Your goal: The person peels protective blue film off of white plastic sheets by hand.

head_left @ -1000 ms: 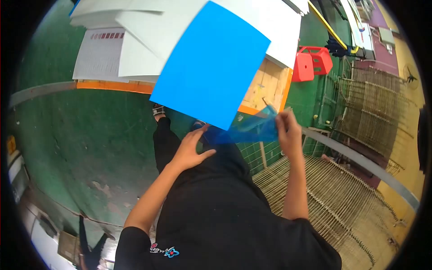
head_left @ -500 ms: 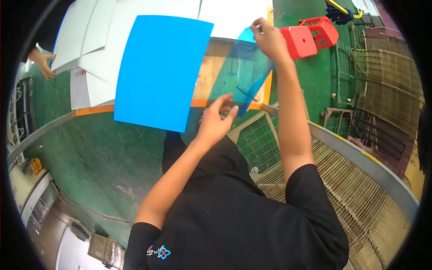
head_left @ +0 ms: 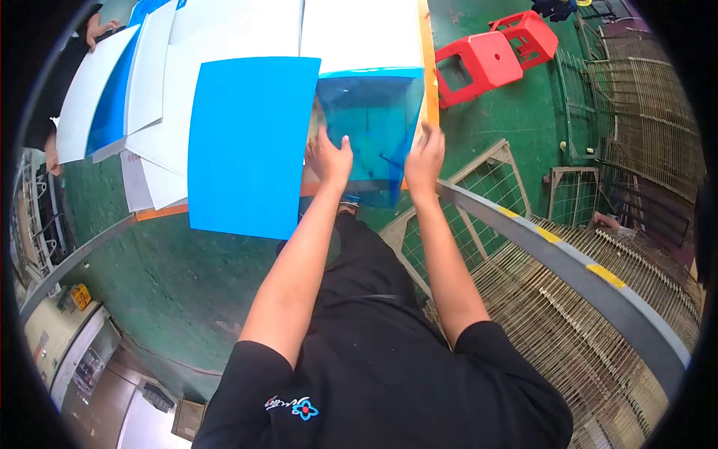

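A see-through blue film sheet lies over the front part of the table, and its near end hangs past the front edge. My left hand is at the film's left edge, thumb and fingers apart. At the opposite edge is my right hand, its fingers extended and slightly bent; whether they touch the film is hard to see. Left of my left hand, an opaque bright-blue sheet rests on white sheets and juts over the table front.
Across at the left, a co-worker's hands hold a white-and-blue sheet. Red stools stand right of the table. A grey metal rail and wire racks are close on my right.
My right hand has let go of the film's far corner and come down to its right edge. The film now lies flatter. The co-worker has lifted a sheet.
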Demonstrator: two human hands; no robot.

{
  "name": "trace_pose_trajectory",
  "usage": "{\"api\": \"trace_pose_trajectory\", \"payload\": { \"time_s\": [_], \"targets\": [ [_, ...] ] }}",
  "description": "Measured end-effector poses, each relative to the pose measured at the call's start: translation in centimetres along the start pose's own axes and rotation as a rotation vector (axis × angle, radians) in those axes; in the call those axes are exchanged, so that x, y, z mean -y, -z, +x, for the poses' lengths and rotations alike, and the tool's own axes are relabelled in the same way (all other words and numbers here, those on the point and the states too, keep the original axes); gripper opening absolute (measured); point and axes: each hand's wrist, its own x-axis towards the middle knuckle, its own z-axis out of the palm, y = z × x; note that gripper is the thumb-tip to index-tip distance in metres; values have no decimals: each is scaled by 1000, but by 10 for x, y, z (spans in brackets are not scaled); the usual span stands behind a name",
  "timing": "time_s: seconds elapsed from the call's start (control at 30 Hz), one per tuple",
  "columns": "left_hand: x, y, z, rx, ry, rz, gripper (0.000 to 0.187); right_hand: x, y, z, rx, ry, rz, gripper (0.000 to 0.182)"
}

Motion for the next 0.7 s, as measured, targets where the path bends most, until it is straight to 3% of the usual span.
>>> {"api": "trace_pose_trajectory", "payload": {
  "time_s": [0.07,0.17,0.37,0.47,0.57,0.7],
  "targets": [
    [2,-2,2,60,89,-45,52,-20,7,-35,80,92,-241,29],
    [-2,3,4,52,181,-258,41,-35,8,-46,266,50,-382,21],
    [24,-5,-5,-121,55,-385,39,-50,7,-62,300,-74,-217,17],
    [38,-1,-11,30,115,-310,41,-46,17,-80,288,-87,-168,19],
    [49,-9,-11,-85,69,-156,40,-38,15,-84,166,-101,-188,22],
    [48,-2,-10,-38,133,-256,39,-41,8,-71,276,-188,-212,31]
  ]
}}
